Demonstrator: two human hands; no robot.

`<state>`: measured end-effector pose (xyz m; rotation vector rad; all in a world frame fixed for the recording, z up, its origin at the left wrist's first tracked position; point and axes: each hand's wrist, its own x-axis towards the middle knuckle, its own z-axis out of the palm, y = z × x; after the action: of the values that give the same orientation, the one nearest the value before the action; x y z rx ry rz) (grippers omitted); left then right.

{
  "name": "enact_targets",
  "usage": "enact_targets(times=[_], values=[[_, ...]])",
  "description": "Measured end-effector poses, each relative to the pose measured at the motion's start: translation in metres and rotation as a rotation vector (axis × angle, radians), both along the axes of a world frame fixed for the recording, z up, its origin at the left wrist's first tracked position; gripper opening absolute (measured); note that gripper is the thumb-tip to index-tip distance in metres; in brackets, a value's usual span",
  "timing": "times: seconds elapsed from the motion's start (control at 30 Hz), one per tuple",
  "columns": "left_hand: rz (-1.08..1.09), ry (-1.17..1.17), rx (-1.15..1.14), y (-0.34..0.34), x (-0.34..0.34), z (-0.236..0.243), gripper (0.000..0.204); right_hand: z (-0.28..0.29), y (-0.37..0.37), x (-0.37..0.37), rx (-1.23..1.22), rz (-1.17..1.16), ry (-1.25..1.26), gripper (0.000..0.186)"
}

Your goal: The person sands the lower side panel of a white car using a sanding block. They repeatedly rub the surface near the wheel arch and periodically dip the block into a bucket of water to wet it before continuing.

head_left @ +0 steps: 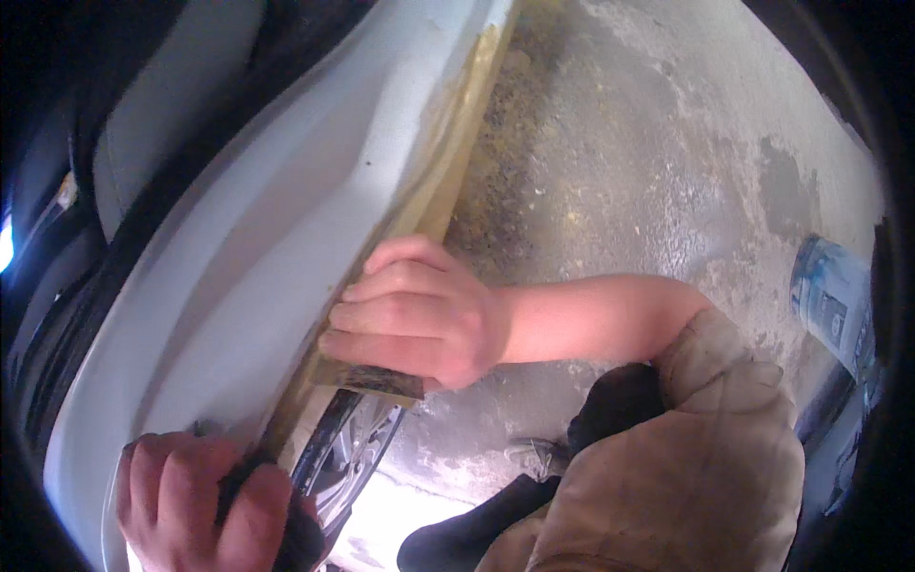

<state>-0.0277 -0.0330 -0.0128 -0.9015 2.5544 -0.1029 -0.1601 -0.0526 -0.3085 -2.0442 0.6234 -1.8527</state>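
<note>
A white car body panel (257, 219) runs slantwise from the top down to the lower left, with yellowish filler (462, 114) along its lower edge. My right hand (419, 315) is closed over that edge, its fingers bent onto the panel. From beneath its palm juts a flat, dark, worn sheet (372, 379) resembling sandpaper. At the bottom left my left hand (191, 505) is wrapped around a black object (300, 536) beside the panel; the fingers hide most of it, so its kind is unclear.
Below the panel a spoked wheel (357, 443) shows, near a brightly lit patch of floor. The stained concrete floor (620, 172) stretches right. A blue-and-white bucket (829, 296) stands at the far right. My beige-clad leg (677, 486) and dark shoe (477, 524) are close by.
</note>
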Motion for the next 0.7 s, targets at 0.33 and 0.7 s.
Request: enact_targets(times=[0.33, 0.7], values=[[-0.004, 0.005, 0.016, 0.001, 0.007, 0.002, 0.018, -0.051, -0.029, -0.024, 0.072, -0.147, 0.116, 0.032], [0.022, -0.014, 0.033, 0.001, 0.006, 0.005, 0.018, -0.063, -0.046, -0.043, -0.064, -0.146, 0.171, 0.034]])
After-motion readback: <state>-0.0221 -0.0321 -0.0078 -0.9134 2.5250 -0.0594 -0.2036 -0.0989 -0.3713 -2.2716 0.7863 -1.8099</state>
